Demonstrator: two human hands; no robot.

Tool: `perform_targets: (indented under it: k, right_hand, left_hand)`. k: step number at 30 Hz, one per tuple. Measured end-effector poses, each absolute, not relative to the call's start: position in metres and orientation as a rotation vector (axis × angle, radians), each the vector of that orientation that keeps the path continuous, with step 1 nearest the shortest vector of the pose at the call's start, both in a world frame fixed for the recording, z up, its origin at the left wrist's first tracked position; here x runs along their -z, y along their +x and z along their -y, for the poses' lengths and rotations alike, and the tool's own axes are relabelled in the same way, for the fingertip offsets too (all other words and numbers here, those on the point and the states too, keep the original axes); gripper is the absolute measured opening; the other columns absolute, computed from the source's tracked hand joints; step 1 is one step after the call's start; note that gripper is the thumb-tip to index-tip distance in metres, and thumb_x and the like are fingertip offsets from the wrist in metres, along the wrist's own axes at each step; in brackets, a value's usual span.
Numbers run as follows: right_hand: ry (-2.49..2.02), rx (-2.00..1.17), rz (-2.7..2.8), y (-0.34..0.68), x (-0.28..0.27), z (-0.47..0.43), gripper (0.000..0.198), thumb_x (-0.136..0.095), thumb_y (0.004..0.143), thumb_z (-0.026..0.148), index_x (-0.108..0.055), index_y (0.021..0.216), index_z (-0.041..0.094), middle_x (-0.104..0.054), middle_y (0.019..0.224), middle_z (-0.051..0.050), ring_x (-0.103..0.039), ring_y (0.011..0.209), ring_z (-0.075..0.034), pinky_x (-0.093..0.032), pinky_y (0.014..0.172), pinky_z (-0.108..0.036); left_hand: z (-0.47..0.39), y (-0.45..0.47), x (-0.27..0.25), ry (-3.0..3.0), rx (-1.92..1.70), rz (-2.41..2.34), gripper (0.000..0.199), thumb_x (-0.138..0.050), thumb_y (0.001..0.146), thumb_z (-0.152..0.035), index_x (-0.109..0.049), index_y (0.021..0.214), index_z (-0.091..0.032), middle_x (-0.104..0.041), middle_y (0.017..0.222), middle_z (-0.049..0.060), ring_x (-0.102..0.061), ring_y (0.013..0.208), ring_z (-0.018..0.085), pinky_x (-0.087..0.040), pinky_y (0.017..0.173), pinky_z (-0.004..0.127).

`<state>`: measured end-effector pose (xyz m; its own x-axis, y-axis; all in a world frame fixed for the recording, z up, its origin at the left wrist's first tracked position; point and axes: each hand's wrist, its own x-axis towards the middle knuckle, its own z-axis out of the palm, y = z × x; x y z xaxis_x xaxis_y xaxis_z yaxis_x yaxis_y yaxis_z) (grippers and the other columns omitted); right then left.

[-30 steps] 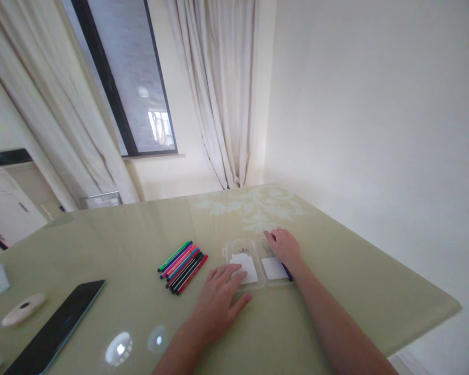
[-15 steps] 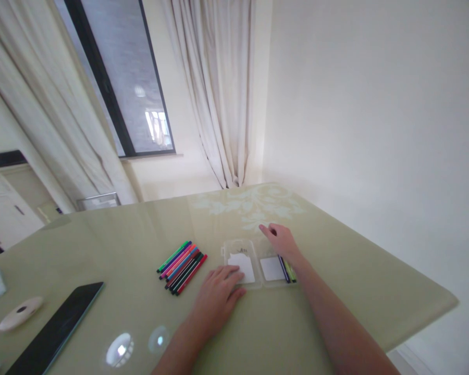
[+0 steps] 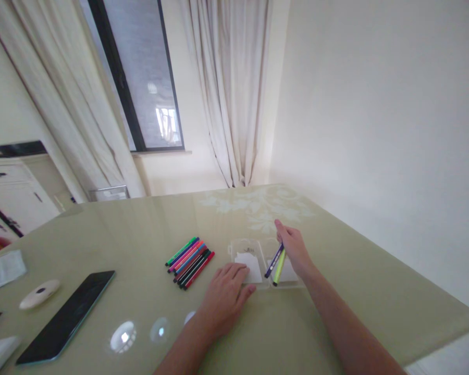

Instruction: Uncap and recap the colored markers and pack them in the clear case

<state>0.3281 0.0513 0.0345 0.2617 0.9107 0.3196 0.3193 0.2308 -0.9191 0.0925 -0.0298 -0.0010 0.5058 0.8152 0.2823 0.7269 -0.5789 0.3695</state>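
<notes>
My right hand (image 3: 294, 250) is closed on two felt-tip pens, a dark purple pen (image 3: 274, 260) and a yellow-green pen (image 3: 280, 267), their lower ends slanting down over the right half of a clear plastic case (image 3: 266, 253). The case lies opened flat on the table, with white paper (image 3: 250, 265) in its left half. Resting at the case's front left, my left hand (image 3: 227, 291) has its fingers stretched out, the tips on or by the paper. Left of it lies a row of several coloured felt-tip pens (image 3: 190, 263), side by side.
A black tablet (image 3: 68, 315) lies at the left on the green table (image 3: 140, 229). Beyond it are an oval white device (image 3: 39, 294) and a folded pale cloth or tissue (image 3: 3, 271). A wall (image 3: 375, 130) runs along the table's right side.
The purple and yellow-green pens have been lifted out of the case's right half by my right hand. My left hand stays by the case. The view has turned slightly left.
</notes>
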Motion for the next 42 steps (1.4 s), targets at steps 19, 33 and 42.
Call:
perform_targets:
  k: [19, 33, 42]
  right_hand:
    - [-1.106, -1.194, 1.483, 0.266, -0.012, -0.031, 0.054, -0.058, 0.087, 0.072, -0.065, 0.092, 0.018, -0.067, 0.081, -0.003, -0.067, 0.063, -0.015, -0.050, 0.052, -0.024]
    - [-1.155, -1.087, 1.544, 0.277, -0.007, -0.041, 0.057, -0.051, 0.092, 0.071, -0.070, 0.087, 0.018, -0.067, 0.077, -0.005, -0.060, 0.062, -0.014, -0.044, 0.053, -0.025]
    - [-1.167, -1.081, 1.559, 0.277, -0.007, -0.041, 0.057, -0.052, 0.091, 0.070, -0.070, 0.085, 0.017, -0.066, 0.075, -0.005, -0.059, 0.062, -0.014, -0.044, 0.054, -0.025]
  left_hand:
    - [0.019, 0.083, 0.005, 2.701, -0.478, -1.998, 0.036, -0.044, 0.103, -0.014, -0.054, 0.138, -0.013, -0.069, 0.114, 0.012, -0.070, 0.100, 0.022, -0.056, 0.081, 0.031]
    - [0.019, 0.059, -0.010, 2.440, -0.224, -2.370, 0.025, -0.057, 0.099, -0.025, -0.065, 0.121, -0.016, -0.063, 0.120, 0.014, -0.061, 0.115, 0.030, -0.052, 0.094, 0.041]
    - [0.020, 0.061, -0.011, 2.339, -0.296, -2.335, 0.024, -0.057, 0.100, -0.030, -0.064, 0.117, -0.015, -0.063, 0.116, 0.012, -0.063, 0.107, 0.027, -0.051, 0.087, 0.037]
